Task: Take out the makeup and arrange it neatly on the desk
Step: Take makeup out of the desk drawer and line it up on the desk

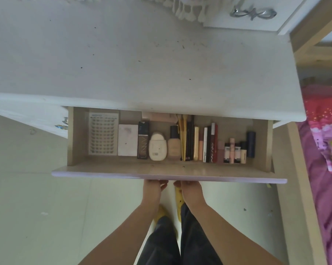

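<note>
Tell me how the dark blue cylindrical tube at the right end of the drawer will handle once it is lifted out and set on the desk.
The dark blue tube looks rigid and smooth, so probably firm to pinch but a little slippery. Its round body would likely roll if laid sideways on the flat desk top. Stood on end, it seems narrow enough to tip easily.

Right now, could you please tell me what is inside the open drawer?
The drawer holds makeup in a row: a lash tray, a white compact, foundation bottles, brushes and lipsticks. The desk top hides its back.
</note>
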Tool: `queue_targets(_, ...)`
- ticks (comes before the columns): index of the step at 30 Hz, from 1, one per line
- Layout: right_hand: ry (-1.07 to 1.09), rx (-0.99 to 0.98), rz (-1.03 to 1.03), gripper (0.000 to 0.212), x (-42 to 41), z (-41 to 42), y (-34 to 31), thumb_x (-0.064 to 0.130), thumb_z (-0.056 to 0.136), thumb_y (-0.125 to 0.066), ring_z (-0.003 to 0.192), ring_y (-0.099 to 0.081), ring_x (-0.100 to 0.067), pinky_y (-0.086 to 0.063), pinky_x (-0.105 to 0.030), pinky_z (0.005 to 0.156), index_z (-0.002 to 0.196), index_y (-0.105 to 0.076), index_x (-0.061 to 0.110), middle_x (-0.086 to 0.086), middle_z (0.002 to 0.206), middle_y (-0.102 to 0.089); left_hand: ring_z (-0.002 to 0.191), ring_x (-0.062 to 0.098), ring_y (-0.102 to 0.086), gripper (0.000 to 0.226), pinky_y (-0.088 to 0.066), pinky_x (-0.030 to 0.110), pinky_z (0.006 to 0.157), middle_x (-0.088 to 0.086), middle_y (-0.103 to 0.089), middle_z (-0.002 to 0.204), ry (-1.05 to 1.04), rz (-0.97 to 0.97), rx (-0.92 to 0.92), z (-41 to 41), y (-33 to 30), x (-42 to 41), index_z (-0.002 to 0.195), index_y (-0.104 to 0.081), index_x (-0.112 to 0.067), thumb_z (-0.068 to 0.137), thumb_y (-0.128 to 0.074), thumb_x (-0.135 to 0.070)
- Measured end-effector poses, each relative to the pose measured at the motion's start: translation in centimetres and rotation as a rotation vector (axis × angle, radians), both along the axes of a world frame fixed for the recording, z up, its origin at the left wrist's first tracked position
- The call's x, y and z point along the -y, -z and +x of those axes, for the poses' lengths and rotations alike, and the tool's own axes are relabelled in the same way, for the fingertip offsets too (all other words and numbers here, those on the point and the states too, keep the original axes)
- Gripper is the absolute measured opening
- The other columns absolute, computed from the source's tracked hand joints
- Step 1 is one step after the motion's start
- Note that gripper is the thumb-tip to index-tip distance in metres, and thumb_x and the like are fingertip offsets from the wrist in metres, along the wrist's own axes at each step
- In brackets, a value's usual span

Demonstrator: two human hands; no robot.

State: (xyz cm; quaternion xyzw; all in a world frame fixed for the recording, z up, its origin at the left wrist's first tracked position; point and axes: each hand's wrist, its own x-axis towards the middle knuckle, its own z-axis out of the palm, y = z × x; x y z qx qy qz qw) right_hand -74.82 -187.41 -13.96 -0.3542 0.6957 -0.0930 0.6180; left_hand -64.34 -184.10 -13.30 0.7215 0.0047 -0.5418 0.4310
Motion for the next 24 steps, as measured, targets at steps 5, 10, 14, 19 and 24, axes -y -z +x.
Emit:
queue_targets(5, -0.289, 0.058, 0.057, 0.018, 0.3, -2.7, -4.6, 0.020, 0.100, -0.039, 0.073, -0.059, -0.004, -0.048, -0.014, 0.063, 0.105, -0.054, 0.014, 0.005, 0.089, -0.063, 0.093, 0.023, -0.063, 0.048, -0.051, 0.031, 0.084, 0.010, -0.058, 0.110, 0.610, 0.146, 0.143, -0.1, -2.4, -2.8, 0.145, -0.020, -0.017, 0.100, -0.035, -0.016)
queue_targets(10, -0.577, 0.060, -0.060, 0.022, 3.3, -10.0, -11.0, 0.022, 0.101, -0.039, 0.083, -0.064, -0.004, -0.051, -0.014, 0.070, 0.104, -0.061, 0.025, 0.008, 0.092, -0.067, 0.075, 0.012, -0.060, 0.025, -0.051, 0.025, 0.077, -0.004, -0.061, 0.079, 1.245, 0.013, 0.271, -1.9, -9.9, -1.1, 0.095, -0.062, -0.020, 0.099, -0.037, -0.020)
queue_targets(14, -0.427, -0.068, -0.267, 0.021, 8.6, -13.2, -11.3, 0.017, 0.099, -0.043, 0.084, -0.064, -0.013, -0.049, -0.020, 0.072, 0.090, -0.060, 0.026, 0.004, 0.088, -0.066, 0.073, 0.009, -0.057, 0.021, -0.051, 0.026, 0.072, -0.007, -0.059, 0.078, 1.178, -0.185, 0.334, -5.8, -11.8, 6.0, 0.092, -0.059, -0.022, 0.100, -0.040, -0.024)
queue_targets(19, -0.696, -0.409, -0.510, 0.025, 13.6, -13.1, -6.7, 0.015, 0.099, -0.040, 0.088, -0.056, -0.021, -0.037, -0.024, 0.072, 0.114, -0.060, 0.011, -0.008, 0.106, -0.063, 0.092, 0.025, -0.060, 0.028, -0.053, 0.040, 0.080, 0.010, -0.060, 0.112, 1.223, -0.235, 0.750, -9.5, -5.1, 13.4, 0.121, -0.055, -0.010, 0.099, -0.039, -0.019)
queue_targets(24, -1.038, -0.527, -0.521, 0.028, 14.6, -12.6, -3.8, 0.018, 0.097, -0.038, 0.104, -0.058, -0.032, -0.046, -0.038, 0.080, 0.121, -0.052, 0.011, -0.013, 0.122, -0.053, 0.116, 0.036, -0.048, 0.039, -0.045, 0.044, 0.088, 0.017, -0.043, 0.131, 1.439, -0.060, 1.019, -11.0, -1.1, 14.5, 0.132, -0.045, -0.011, 0.095, -0.045, -0.022)
